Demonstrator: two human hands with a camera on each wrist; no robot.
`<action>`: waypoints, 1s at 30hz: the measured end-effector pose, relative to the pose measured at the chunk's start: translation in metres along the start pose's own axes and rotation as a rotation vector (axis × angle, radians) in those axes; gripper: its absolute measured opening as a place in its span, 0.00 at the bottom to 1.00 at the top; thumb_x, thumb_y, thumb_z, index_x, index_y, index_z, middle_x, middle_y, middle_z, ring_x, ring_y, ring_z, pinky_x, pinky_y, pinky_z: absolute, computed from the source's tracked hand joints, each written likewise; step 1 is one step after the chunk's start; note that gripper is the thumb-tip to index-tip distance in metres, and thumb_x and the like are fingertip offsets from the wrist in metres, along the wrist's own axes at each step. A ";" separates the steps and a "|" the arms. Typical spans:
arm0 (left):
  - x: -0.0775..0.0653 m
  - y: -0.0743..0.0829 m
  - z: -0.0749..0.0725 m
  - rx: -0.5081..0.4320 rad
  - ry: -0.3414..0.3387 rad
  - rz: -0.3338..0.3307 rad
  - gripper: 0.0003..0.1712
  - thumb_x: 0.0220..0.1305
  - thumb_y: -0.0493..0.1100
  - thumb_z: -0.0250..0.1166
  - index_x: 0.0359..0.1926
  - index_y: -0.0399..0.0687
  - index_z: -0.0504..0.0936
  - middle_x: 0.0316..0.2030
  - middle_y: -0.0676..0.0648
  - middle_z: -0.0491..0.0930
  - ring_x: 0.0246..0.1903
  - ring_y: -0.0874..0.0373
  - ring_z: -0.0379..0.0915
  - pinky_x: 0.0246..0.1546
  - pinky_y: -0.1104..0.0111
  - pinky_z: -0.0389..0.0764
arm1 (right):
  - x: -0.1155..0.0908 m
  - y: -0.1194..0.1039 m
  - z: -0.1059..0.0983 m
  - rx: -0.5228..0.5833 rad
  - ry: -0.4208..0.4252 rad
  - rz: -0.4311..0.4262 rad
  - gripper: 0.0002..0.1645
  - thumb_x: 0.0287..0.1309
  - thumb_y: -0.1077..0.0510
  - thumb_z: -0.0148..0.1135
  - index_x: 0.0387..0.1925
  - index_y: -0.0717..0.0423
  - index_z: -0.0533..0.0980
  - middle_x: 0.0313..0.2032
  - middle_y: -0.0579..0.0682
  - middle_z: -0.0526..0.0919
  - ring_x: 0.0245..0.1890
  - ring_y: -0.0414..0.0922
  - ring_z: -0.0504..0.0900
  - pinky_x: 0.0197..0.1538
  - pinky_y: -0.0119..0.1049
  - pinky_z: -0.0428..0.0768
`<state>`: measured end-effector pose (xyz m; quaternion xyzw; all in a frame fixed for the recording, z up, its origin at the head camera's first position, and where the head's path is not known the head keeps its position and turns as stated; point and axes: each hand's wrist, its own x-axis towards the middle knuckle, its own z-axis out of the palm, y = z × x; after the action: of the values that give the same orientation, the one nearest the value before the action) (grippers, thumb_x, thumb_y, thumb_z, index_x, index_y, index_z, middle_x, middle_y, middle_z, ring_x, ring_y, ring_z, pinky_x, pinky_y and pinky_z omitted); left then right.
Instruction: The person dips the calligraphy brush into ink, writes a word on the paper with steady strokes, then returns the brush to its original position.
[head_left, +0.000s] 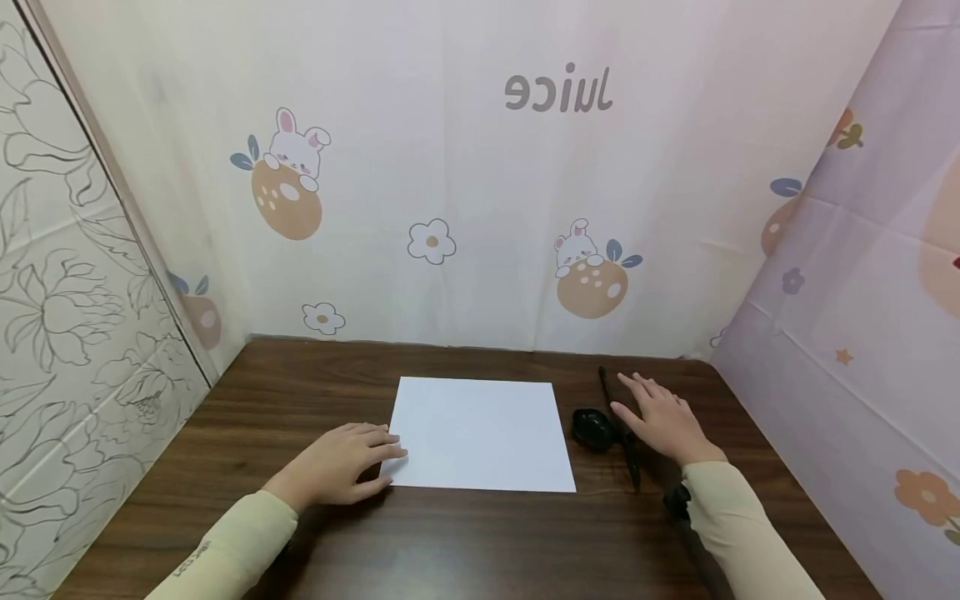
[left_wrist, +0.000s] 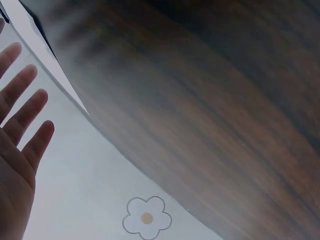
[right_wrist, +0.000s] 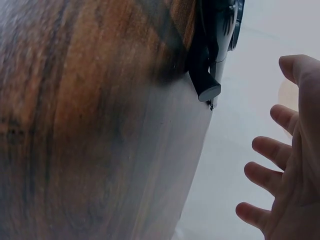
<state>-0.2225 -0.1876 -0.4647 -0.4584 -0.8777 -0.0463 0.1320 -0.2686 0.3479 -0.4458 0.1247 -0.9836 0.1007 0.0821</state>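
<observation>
A blank white sheet of paper (head_left: pixel 480 433) lies on the brown wooden table. My left hand (head_left: pixel 337 462) has its fingertips over the sheet's left edge; whether they touch it I cannot tell. In the left wrist view that hand (left_wrist: pixel 17 135) appears with fingers spread and holding nothing. Right of the paper sit a glossy black rounded object (head_left: pixel 594 429) and a long thin black rod (head_left: pixel 604 383); their exact kind is unclear. Beside them hovers my right hand (head_left: pixel 663 421), fingers extended. The right wrist view shows a gap between this hand (right_wrist: pixel 295 165) and the black things (right_wrist: pixel 205 82).
A pale curtain (head_left: pixel 465 167) with rabbit, fruit and flower prints hangs behind the table (head_left: pixel 480 542). More printed fabric (head_left: pixel 847 333) stands along the right side, and a floral-patterned panel (head_left: pixel 75 292) along the left. Dark wrist gear (head_left: pixel 677 502) sits at my right cuff.
</observation>
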 end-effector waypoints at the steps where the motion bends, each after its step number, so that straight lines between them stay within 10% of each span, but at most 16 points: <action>1: 0.000 0.000 0.001 -0.003 0.002 0.006 0.21 0.65 0.52 0.67 0.57 0.53 0.84 0.55 0.46 0.82 0.58 0.46 0.76 0.56 0.50 0.77 | 0.000 0.000 0.000 -0.001 0.000 -0.002 0.41 0.72 0.38 0.52 0.75 0.57 0.60 0.71 0.69 0.60 0.68 0.71 0.59 0.59 0.77 0.58; 30: -0.003 0.008 0.011 -0.082 -0.080 0.067 0.24 0.68 0.54 0.64 0.62 0.53 0.80 0.61 0.47 0.78 0.60 0.51 0.75 0.57 0.56 0.78 | 0.033 0.007 0.007 0.061 -0.137 0.029 0.42 0.70 0.39 0.55 0.67 0.70 0.67 0.61 0.74 0.69 0.61 0.73 0.65 0.59 0.69 0.67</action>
<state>-0.2162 -0.1835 -0.4761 -0.4941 -0.8637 -0.0595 0.0796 -0.3024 0.3454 -0.4477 0.1196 -0.9851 0.1231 0.0092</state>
